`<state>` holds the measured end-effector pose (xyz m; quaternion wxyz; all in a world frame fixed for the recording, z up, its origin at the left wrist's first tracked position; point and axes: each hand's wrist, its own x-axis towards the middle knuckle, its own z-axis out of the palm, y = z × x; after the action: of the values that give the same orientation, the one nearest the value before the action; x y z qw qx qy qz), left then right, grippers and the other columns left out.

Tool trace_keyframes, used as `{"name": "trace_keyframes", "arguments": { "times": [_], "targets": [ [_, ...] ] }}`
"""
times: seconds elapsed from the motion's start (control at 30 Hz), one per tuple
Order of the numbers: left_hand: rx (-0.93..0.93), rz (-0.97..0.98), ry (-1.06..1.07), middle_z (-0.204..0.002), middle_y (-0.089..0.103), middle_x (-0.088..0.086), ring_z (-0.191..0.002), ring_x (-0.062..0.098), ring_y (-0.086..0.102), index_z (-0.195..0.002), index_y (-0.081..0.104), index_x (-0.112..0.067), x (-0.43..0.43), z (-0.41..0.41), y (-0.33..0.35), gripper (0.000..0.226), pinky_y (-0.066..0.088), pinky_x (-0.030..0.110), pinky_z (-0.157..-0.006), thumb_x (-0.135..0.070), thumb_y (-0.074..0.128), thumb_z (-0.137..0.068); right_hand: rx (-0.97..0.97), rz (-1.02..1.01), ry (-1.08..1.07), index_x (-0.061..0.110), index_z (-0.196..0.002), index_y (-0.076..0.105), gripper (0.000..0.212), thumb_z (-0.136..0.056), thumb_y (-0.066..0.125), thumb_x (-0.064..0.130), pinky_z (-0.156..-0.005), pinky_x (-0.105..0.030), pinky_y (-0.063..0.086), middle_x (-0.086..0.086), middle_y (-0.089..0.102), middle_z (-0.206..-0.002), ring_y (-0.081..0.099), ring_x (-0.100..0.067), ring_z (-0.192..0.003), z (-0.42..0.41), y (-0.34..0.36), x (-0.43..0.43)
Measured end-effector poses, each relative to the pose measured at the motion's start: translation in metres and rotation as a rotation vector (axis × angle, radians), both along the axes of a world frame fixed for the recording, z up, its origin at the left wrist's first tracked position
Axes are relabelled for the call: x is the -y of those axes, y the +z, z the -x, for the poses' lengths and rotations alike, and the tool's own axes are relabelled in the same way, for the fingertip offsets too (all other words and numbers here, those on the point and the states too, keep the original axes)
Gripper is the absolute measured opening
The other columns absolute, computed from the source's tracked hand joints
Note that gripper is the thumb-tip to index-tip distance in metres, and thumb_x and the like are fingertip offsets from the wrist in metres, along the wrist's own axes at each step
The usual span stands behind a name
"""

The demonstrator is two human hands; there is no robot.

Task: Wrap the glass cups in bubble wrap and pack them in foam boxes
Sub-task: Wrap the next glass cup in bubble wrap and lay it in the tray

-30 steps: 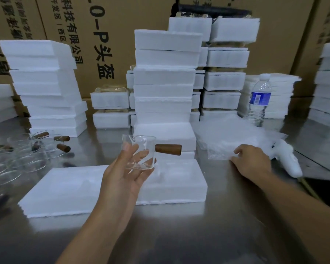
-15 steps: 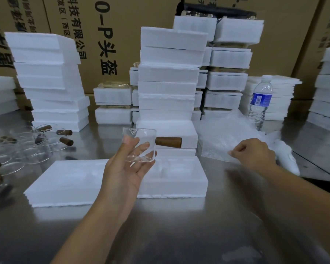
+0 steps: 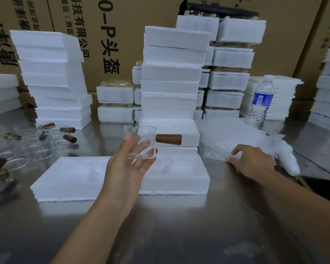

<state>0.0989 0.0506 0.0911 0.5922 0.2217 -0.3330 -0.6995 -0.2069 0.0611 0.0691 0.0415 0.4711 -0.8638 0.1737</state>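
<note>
My left hand [image 3: 128,168] grips a clear glass cup [image 3: 144,138] with a brown wooden handle that sticks out to the right, held above an open white foam box [image 3: 179,180] with moulded hollows. My right hand [image 3: 251,161] rests on the near corner of a pile of bubble wrap [image 3: 231,138], fingers pinching the top sheet's edge. Several more glass cups with wooden handles [image 3: 46,138] stand on the steel table at the left.
Tall stacks of white foam boxes [image 3: 171,77] stand behind the open box, with more stacks at the left [image 3: 51,79] and right edge. A water bottle [image 3: 262,101] stands behind the bubble wrap. A white tool [image 3: 291,161] lies at the right. Cardboard cartons wall the back.
My left hand has kept the cup nearly still above the foam box. My right hand has stayed on the bubble wrap's corner, with its fingers shifting on the sheet's edge.
</note>
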Motion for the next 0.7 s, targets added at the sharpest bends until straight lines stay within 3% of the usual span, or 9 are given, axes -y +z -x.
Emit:
{"name": "trace_keyframes", "arguments": {
  "times": [0.13, 0.23, 0.3, 0.4, 0.5, 0.6, 0.7],
  "targets": [
    [-0.002, -0.002, -0.012, -0.109, 0.07, 0.009, -0.102, 0.027, 0.068, -0.106, 0.064, -0.011, 0.001, 0.002, 0.0, 0.058, 0.054, 0.032, -0.081, -0.049, 0.065, -0.061, 0.007, 0.061, 0.009, 0.031, -0.087, 0.062, 0.012, -0.091, 0.052, 0.037, -0.085, -0.035, 0.042, 0.004, 0.069, -0.067, 0.059, -0.016, -0.078, -0.003, 0.002, 0.0],
    [-0.013, -0.001, -0.014, -0.11, 0.069, 0.01, -0.102, 0.027, 0.068, -0.104, 0.064, -0.012, 0.001, 0.002, 0.002, 0.056, 0.055, 0.032, -0.08, -0.048, 0.065, -0.062, 0.118, 0.185, -0.045, 0.028, -0.084, 0.064, 0.009, -0.087, 0.056, 0.032, -0.083, -0.035, 0.039, -0.003, 0.069, -0.087, 0.057, -0.024, -0.084, -0.005, 0.005, 0.002],
    [-0.02, -0.002, -0.02, -0.108, 0.07, 0.009, -0.101, 0.026, 0.068, -0.102, 0.065, -0.012, 0.001, 0.002, 0.003, 0.053, 0.055, 0.032, -0.08, -0.047, 0.065, -0.063, 0.177, 0.345, -0.095, 0.023, -0.084, 0.065, 0.01, -0.084, 0.057, 0.028, -0.079, -0.034, 0.04, -0.008, 0.067, -0.091, 0.057, -0.028, -0.086, -0.011, 0.01, 0.005],
    [-0.054, 0.011, -0.051, -0.103, 0.072, 0.007, -0.099, 0.027, 0.069, -0.103, 0.065, -0.013, -0.001, 0.0, 0.004, 0.047, 0.058, 0.032, -0.079, -0.047, 0.062, -0.07, 0.181, 0.742, -0.021, 0.011, -0.092, 0.062, 0.015, -0.089, 0.053, 0.022, -0.081, -0.035, 0.044, -0.013, 0.061, -0.1, 0.054, -0.027, -0.091, -0.029, 0.025, 0.011],
    [-0.127, 0.085, -0.096, -0.099, 0.073, 0.005, -0.101, 0.027, 0.068, -0.105, 0.064, -0.012, -0.005, -0.006, 0.008, 0.046, 0.057, 0.032, -0.081, -0.047, 0.062, -0.076, 0.315, 0.995, 0.256, 0.02, -0.093, 0.051, 0.004, -0.095, 0.047, 0.02, -0.075, -0.013, 0.038, -0.004, 0.055, -0.103, 0.049, -0.007, -0.087, -0.061, 0.043, 0.008],
    [-0.19, 0.159, -0.148, -0.102, 0.07, 0.004, -0.101, 0.026, 0.067, -0.113, 0.059, -0.01, -0.009, -0.011, 0.015, 0.059, 0.056, 0.031, -0.081, -0.049, 0.065, -0.069, 0.286, 0.896, 0.544, 0.025, -0.097, 0.048, 0.004, -0.098, 0.044, 0.024, -0.08, 0.0, 0.032, 0.006, 0.055, -0.106, 0.049, 0.003, -0.093, -0.094, 0.042, -0.004],
    [-0.236, 0.2, -0.169, -0.102, 0.069, 0.004, -0.098, 0.026, 0.067, -0.114, 0.057, -0.01, -0.011, -0.013, 0.02, 0.06, 0.056, 0.03, -0.081, -0.049, 0.064, -0.069, 0.195, 0.551, 0.782, 0.028, -0.105, 0.05, 0.02, -0.098, 0.034, 0.038, -0.093, -0.017, 0.038, 0.011, 0.054, -0.122, 0.048, -0.002, -0.111, -0.118, 0.033, -0.017]
  ]
}}
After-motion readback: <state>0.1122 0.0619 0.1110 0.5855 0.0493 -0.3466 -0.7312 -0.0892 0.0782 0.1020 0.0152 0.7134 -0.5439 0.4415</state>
